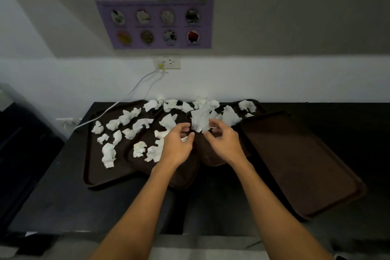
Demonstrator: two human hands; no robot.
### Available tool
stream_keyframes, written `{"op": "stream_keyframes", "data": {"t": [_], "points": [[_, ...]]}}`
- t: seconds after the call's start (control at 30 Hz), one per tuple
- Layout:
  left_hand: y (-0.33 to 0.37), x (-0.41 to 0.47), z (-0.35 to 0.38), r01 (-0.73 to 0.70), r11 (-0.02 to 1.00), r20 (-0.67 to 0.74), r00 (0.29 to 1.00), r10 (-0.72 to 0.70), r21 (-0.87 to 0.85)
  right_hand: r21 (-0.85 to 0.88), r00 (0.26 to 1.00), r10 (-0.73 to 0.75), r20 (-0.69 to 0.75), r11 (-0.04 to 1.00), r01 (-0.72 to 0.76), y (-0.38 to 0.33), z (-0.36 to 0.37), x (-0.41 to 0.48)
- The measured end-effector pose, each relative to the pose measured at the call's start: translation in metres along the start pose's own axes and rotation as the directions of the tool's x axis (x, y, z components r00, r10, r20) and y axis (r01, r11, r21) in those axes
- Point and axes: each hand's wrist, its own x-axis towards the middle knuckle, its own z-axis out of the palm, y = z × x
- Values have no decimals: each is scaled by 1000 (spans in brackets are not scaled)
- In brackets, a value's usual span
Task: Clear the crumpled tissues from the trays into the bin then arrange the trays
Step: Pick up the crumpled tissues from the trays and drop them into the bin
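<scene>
Crumpled tissues (108, 154) are spread over the trays (92, 172) on the table (63, 207). The big tissue (200, 119) lies just past both hands. The right hand (223, 141) is nearer to it, loosely bent, with nothing held. Whether a scrap is held by the left hand (176, 146) cannot be told.

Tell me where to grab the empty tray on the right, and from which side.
Grip the empty tray by the raised rim of its near short end, coming from the front. That end points toward the person and looks free, while its far left corner seems to butt against the neighbouring tray. It is bare, so nothing should spill.
</scene>
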Motion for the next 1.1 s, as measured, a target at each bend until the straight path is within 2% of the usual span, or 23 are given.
{"op": "stream_keyframes", "data": {"t": [0.27, 0.43, 0.6, 0.8, 0.9, 1.1], "points": [[26, 53, 85, -5, 1000, 76, 997, 3, 20, -34, 998, 41, -39, 999, -42, 55, -72, 72], [37, 84, 114, -23, 999, 103, 995, 19, 45, -184, 996, 53, -76, 981, -66, 93, -100, 124], [40, 109, 132, -7, 998, 95, 995, 1, 59, -425, 985, 172, -26, 890, -166, 130, -118, 179], [36, 130, 147, 8, 998, 96, 995, -14, 60, -621, 978, 203, 42, 772, -134, 154, -120, 218], [36, 143, 155, 21, 997, 111, 993, -29, 73, -671, 972, 226, 57, 730, -131, 161, -117, 226], [35, 170, 170, -19, 997, 132, 991, 10, 70, -676, 966, 252, 63, 722, -144, 170, -105, 239]]}}
